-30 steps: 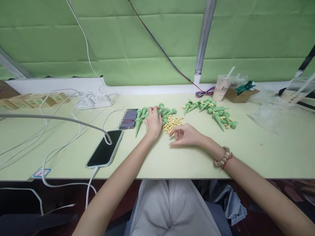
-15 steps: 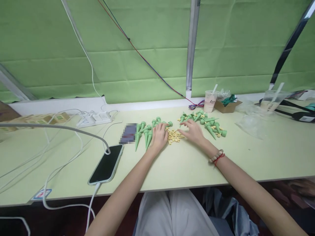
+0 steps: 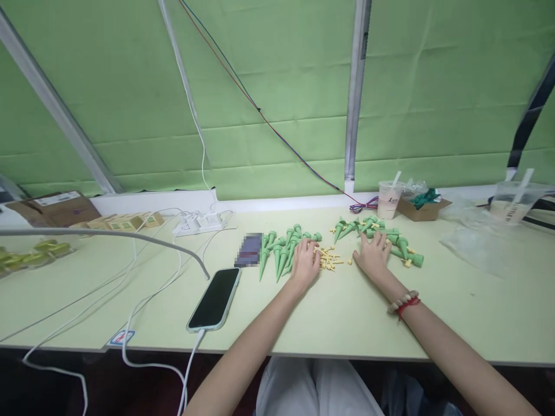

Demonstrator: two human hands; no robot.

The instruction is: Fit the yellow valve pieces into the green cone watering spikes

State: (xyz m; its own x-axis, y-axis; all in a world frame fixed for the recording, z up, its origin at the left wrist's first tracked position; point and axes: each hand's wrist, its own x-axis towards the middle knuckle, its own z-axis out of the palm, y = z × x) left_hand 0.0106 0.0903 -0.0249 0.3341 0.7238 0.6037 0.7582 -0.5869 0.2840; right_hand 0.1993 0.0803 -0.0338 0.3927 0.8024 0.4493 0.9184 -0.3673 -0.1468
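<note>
My left hand rests between a group of green cone-shaped spikes and a small heap of yellow plastic pieces. Its fingers are slightly bent and apart, touching the near side of the heap, and no held thing shows. To the right, my right hand lies with fingers spread over the near edge of a second cluster of green spikes, some with yellow bits among them. A single yellow piece lies by its thumb. What is under either palm is hidden.
A phone on a charging cable lies at the left, near a power strip and loose white cables. A drink cup, a small cardboard box and a plastic bag stand at the back right.
The view has turned left and tilted up. My right hand has moved right, away from the yellow heap and onto the right-hand green spikes. My left hand stays beside the heap.
</note>
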